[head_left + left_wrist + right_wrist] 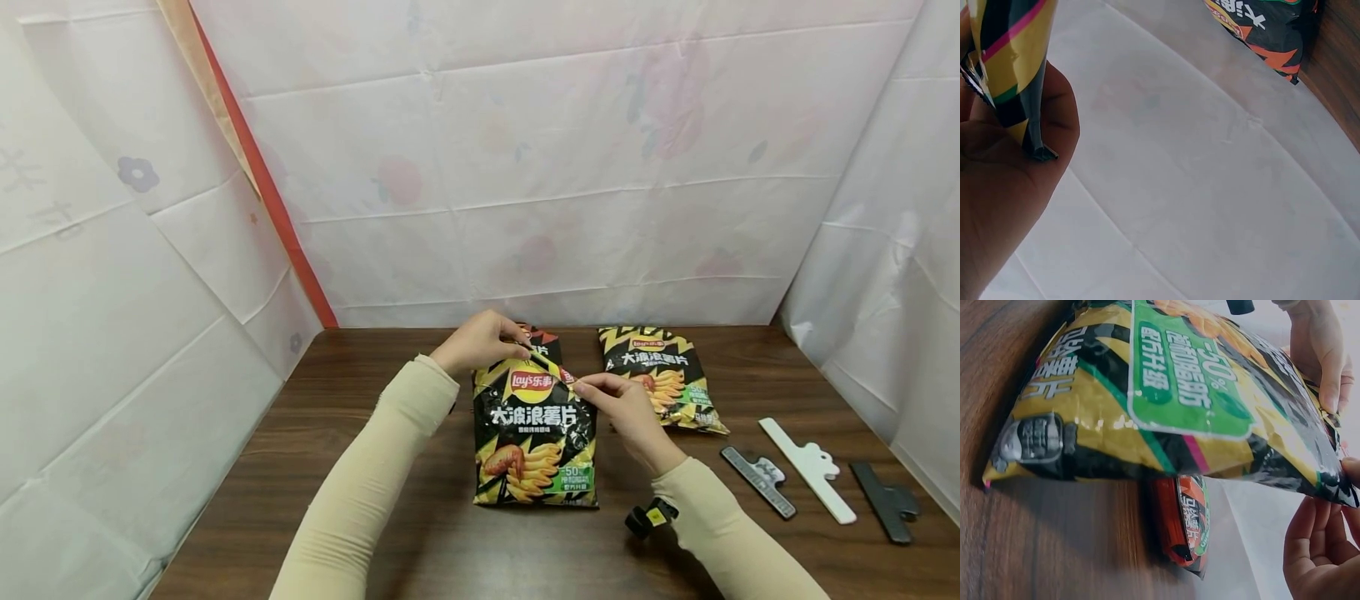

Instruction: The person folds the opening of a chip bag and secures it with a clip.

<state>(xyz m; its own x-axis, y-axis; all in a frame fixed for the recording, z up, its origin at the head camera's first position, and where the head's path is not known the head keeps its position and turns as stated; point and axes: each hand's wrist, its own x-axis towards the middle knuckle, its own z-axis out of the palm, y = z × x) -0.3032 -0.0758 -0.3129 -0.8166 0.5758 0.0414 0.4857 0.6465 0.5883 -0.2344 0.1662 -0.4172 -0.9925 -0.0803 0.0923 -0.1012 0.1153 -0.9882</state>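
A black and yellow Lay's chip bag (536, 442) stands upright at mid-table, its printed front toward me. My left hand (480, 342) pinches its top edge at the left, where the edge looks folded over. At the upper right corner my right hand (628, 415) pinches the same edge between thumb and fingers. In the left wrist view a striped corner of the bag (1013, 44) lies within the left hand (1016, 169). The right wrist view shows the bag's side (1097, 394), with the right hand (1322, 550) at its top corner.
Behind the held bag is a black and orange chip bag (547, 340), mostly hidden. Another black and yellow bag (652, 360) lies back right. On the right are a grey clip (759, 482), a white clip (806, 471) and a black clip (883, 502). White sheets surround the wooden table (322, 400).
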